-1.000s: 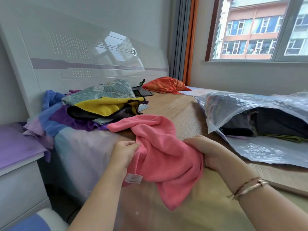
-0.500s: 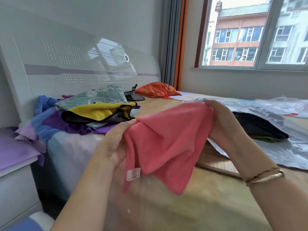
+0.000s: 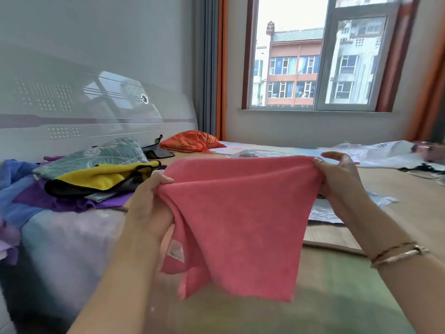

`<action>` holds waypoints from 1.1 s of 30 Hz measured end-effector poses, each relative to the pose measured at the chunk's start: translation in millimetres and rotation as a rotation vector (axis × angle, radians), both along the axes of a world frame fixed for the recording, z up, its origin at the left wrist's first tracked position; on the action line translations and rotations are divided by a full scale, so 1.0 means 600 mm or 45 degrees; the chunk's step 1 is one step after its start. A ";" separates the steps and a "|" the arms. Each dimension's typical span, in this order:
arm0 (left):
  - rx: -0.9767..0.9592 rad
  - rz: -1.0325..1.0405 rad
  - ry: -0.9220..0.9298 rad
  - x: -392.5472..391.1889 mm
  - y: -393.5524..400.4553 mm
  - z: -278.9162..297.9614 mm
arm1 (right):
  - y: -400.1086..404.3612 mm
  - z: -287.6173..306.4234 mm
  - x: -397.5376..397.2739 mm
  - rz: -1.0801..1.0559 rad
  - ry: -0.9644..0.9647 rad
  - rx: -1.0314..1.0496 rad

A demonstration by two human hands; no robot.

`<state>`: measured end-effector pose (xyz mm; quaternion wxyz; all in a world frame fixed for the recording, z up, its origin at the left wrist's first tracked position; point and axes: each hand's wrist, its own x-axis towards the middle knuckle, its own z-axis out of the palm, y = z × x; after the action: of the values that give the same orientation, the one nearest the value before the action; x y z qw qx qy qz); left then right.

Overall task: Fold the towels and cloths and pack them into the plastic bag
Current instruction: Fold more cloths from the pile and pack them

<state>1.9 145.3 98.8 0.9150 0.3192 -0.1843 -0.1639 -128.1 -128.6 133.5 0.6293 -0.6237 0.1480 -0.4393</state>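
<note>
hands (image 3: 149, 208) at pink cloth (image 3: 240, 225) corners

White glossy headboard (image 3: 96, 112); orange cushion (image 3: 190, 142) near grey and orange curtains (image 3: 213, 63); window (image 3: 320, 54) showing apartment blocks.

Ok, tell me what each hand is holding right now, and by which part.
Both hold the pink towel by its top edge: the left hand bunches one upper corner, the right hand pinches the other.

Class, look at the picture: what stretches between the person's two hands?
In the head view, the pink towel spans from the left hand to the right hand, both pinching its top edge.
</note>
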 end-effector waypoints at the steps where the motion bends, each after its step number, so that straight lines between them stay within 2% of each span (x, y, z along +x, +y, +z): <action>1: 0.027 -0.083 0.032 -0.005 -0.006 0.000 | -0.008 -0.002 -0.008 -0.030 0.028 -0.026; 4: 0.094 -0.235 0.127 -0.008 -0.020 -0.002 | -0.026 -0.007 -0.027 -0.050 0.103 -0.106; 7: 0.273 -0.032 0.091 -0.013 -0.040 0.007 | -0.036 -0.010 -0.039 0.010 0.128 -0.144; 14: 0.844 0.407 -0.415 -0.017 -0.043 0.016 | -0.049 -0.012 -0.047 -0.021 0.261 -0.358; 19: 1.337 0.920 -0.779 -0.010 -0.042 0.016 | -0.050 -0.016 -0.034 -0.161 0.433 -0.798; 22: 1.523 1.087 -0.894 -0.013 -0.043 0.012 | -0.044 -0.018 -0.027 -0.356 0.487 -1.037; 24: 1.498 1.111 -0.903 -0.015 -0.040 0.014 | -0.036 -0.016 -0.025 -0.401 0.428 -1.055; 26: 1.304 1.063 -0.848 -0.016 -0.032 0.023 | -0.029 -0.006 -0.025 -0.338 0.278 -0.866; 30: 0.715 0.773 -0.490 -0.022 -0.011 0.052 | -0.022 0.017 -0.037 -0.088 -0.088 -0.345; 33: 0.510 0.481 -0.264 -0.031 0.001 0.062 | -0.019 0.019 -0.034 -0.013 -0.176 -0.256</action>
<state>-16.8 146.1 135.9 0.8244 0.5372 -0.1781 0.0097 -148.6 -140.3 144.8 0.5701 -0.6510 0.0628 -0.4972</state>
